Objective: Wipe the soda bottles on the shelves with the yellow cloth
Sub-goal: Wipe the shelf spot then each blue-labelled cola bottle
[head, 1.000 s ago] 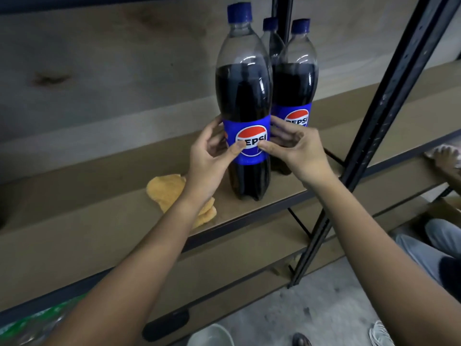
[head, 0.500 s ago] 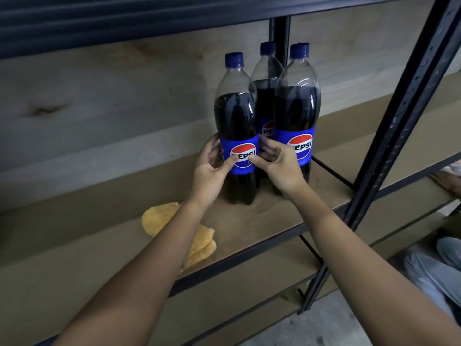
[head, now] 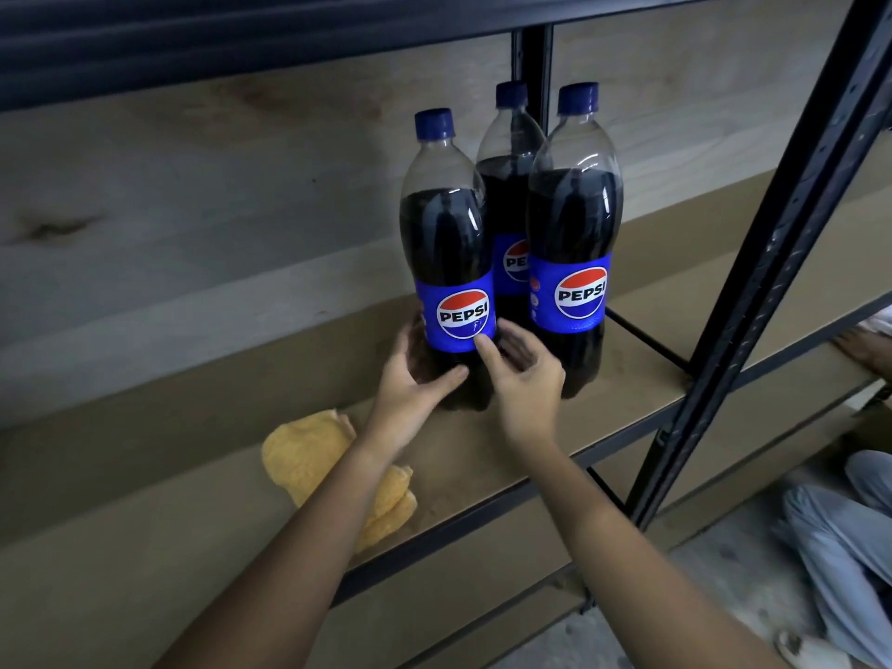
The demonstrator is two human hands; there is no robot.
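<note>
Three Pepsi bottles with blue caps stand close together on the brown shelf board [head: 482,465]. The front-left bottle [head: 444,234] is the one I hold. My left hand [head: 410,393] wraps its dark base, thumb across the front. My right hand [head: 526,388] grips the bottle's right side, thumb touching the label's lower edge. Beside it stand the right bottle [head: 574,219] and, behind both, the rear bottle [head: 507,185], partly hidden. The yellow cloth [head: 309,456] lies crumpled on the shelf under my left forearm, in neither hand.
A black metal upright [head: 772,263] slants down on the right, with a thin cross brace behind the bottles. Another shelf's dark edge runs overhead. A person's grey-trousered legs [head: 844,548] and a hand [head: 864,347] show at the right edge.
The front-left bottle has gone back deeper on the shelf beside the other two. Both my hands have slid from its label down to its base.
</note>
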